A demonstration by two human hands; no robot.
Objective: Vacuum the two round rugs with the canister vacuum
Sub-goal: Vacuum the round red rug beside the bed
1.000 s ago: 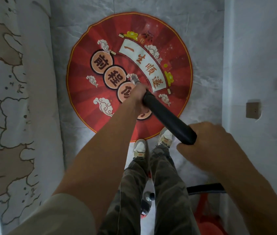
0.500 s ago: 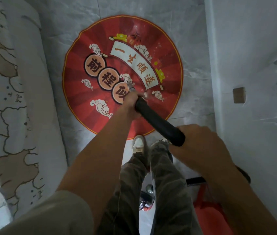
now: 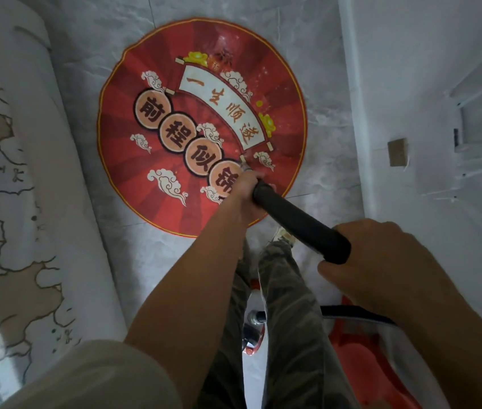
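A round red rug (image 3: pixel 133 160) with cloud motifs, a white scroll and characters in orange circles lies on the grey marble floor ahead of me. My left hand (image 3: pixel 245 190) grips the far end of the black vacuum wand (image 3: pixel 299 222) above the rug's near right edge. My right hand (image 3: pixel 381 261) holds the wand's near end, fingers curled round it. The nozzle is hidden behind my left hand; only a small metal tip (image 3: pixel 244 165) shows. The red canister (image 3: pixel 361 349) sits low right by my legs. Only one rug is in view.
A white bed cover with a brown crackle pattern (image 3: pixel 12 216) runs along the left. A white wall (image 3: pixel 428 98) with a small brown block (image 3: pixel 397 152) closes the right. My legs and a shoe (image 3: pixel 284 236) stand just behind the rug. Bare floor lies between bed and rug.
My left hand and the wand tip have moved right and toward me, from the rug's centre to its near right part. The view has shifted slightly.
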